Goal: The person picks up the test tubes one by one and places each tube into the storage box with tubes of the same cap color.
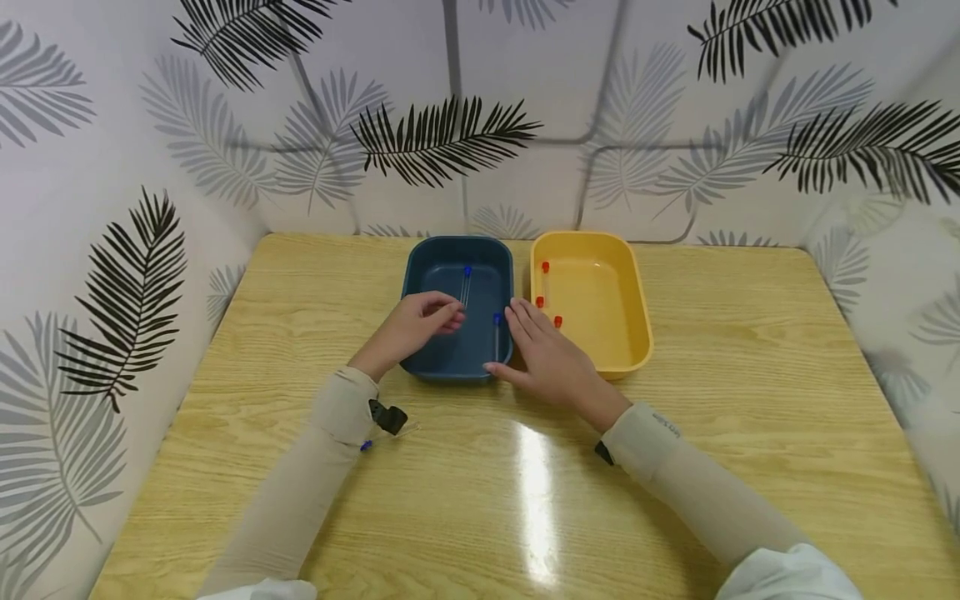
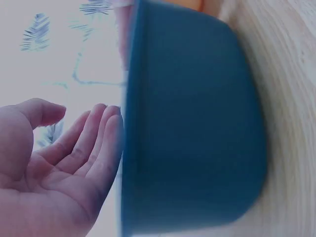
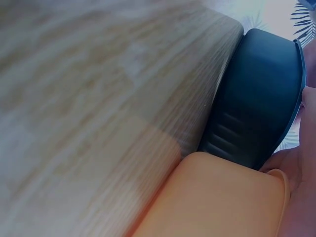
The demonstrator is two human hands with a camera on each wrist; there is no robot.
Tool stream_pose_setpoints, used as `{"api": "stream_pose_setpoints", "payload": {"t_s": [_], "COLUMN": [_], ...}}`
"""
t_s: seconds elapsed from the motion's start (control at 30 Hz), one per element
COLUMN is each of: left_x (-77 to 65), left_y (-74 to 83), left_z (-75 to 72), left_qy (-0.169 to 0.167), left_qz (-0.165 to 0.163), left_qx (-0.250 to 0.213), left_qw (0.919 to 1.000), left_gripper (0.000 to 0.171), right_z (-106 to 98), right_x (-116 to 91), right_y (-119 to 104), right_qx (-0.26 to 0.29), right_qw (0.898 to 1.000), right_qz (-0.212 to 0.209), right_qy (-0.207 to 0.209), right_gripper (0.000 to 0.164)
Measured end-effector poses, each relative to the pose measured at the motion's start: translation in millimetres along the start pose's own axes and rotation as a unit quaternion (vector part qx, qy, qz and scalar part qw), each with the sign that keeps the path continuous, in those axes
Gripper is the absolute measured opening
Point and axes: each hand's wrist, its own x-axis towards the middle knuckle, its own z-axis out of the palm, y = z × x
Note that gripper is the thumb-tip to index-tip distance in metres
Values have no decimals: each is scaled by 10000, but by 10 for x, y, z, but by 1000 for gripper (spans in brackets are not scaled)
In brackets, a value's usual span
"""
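Note:
Over the left half of a dark blue bin (image 1: 450, 377) is my left hand (image 1: 416, 325). Its fingers are loosely bent, and the left wrist view shows its palm (image 2: 59, 187) with nothing in it. My right hand (image 1: 551, 358) rests at the bin's right rim, fingers extended along that side and thumb at the near right corner. Inside the blue bin lie two clear tubes with blue caps, one cap (image 1: 467, 272) toward the back and the other cap (image 1: 497, 319) by the right wall. A third blue cap (image 1: 366, 446) shows on the table beside my left wrist.
Close to the right of the blue bin stands a yellow bin (image 1: 641, 333). Red-capped tubes lie along its left side, one red cap (image 1: 545, 267) near the back. Both bins are on a wooden table (image 1: 750, 350), with a leaf-patterned curtain (image 1: 660, 100) behind it.

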Motion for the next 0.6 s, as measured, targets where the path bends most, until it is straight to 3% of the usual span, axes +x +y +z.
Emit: {"api": "stream_pose_setpoints", "payload": {"t_s": [0.2, 0.3, 0.47, 0.6], "left_x": [-360, -565, -945, -1174], "left_y": [144, 137, -56, -302], "left_z": [-141, -188, -215, -210], "left_qy": [-118, -190, -387, -276], "left_qz": [144, 114, -174, -362], "left_qx": [217, 320, 350, 898], "left_qw": [9996, 9992, 9985, 9949], "left_gripper": [31, 31, 36, 34], "right_z": [-3, 1, 5, -10], "right_x": [-9, -18, -23, -24], "right_y": [10, 8, -5, 6], "right_qx": [52, 82, 244, 209], "right_qw": [9999, 9999, 9997, 9998], "right_qz": [-30, -40, -62, -39], "right_qy": [92, 117, 62, 41], "right_gripper": [96, 95, 96, 96]}}
